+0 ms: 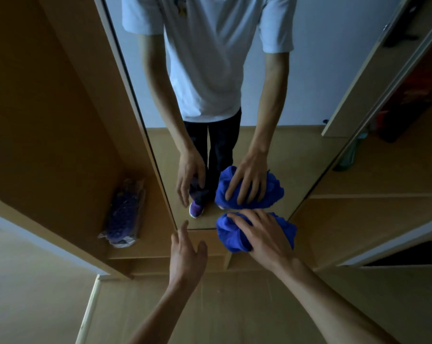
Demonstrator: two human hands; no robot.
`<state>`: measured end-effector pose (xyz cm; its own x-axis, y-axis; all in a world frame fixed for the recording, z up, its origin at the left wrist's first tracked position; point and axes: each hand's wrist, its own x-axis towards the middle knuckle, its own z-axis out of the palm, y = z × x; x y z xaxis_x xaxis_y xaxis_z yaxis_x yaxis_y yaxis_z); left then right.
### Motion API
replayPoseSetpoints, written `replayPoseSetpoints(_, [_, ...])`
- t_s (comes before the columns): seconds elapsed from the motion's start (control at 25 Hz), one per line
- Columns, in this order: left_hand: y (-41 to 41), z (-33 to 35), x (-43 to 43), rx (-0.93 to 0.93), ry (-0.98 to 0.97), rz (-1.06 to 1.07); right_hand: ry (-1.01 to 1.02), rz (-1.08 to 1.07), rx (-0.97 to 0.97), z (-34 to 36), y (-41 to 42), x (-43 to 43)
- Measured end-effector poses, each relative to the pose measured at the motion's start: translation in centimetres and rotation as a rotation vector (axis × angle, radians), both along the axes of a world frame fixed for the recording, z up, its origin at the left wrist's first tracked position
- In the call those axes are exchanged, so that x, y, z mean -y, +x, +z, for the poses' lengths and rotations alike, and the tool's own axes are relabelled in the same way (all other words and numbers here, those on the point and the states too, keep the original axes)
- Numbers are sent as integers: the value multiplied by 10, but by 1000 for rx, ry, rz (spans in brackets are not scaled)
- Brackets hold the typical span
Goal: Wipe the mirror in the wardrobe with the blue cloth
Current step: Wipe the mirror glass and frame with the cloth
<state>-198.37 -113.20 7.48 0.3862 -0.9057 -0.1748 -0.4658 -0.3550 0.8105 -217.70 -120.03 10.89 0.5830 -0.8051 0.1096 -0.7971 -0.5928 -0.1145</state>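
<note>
Two hands are showing in the head view, apart from each other. We are gripping the bunched blue cloth (228, 234) with our right hand (267, 235), fingers curved over it, pressing it against the bottom edge of the mirror (304, 90), lower centre-right of the frame. Our left hand (187, 254) is hovering loose and empty by the mirror's lower left corner. Nearly all the glass is lying above the cloth, along the mirror's long axis toward the top of the frame, so we are judging the coming stroke as upward, led by the right hand.
</note>
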Motion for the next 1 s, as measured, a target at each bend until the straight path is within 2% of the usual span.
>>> replayPoseSetpoints(0.16, [-20, 50, -3, 67, -192, -304, -7, -22, 64, 60, -5, -13])
replayPoseSetpoints(0.4, [-40, 153, 4, 93, -497, -518, -181, -51, 73, 166, -24, -35])
replayPoseSetpoints(0.72, [-62, 265, 6, 165, -822, -434, -444, 2, 46, 274, -37, -42])
replayPoseSetpoints(1.0, [-77, 362, 19, 121, -1004, -346, -713, 67, 128, 373, -63, -39])
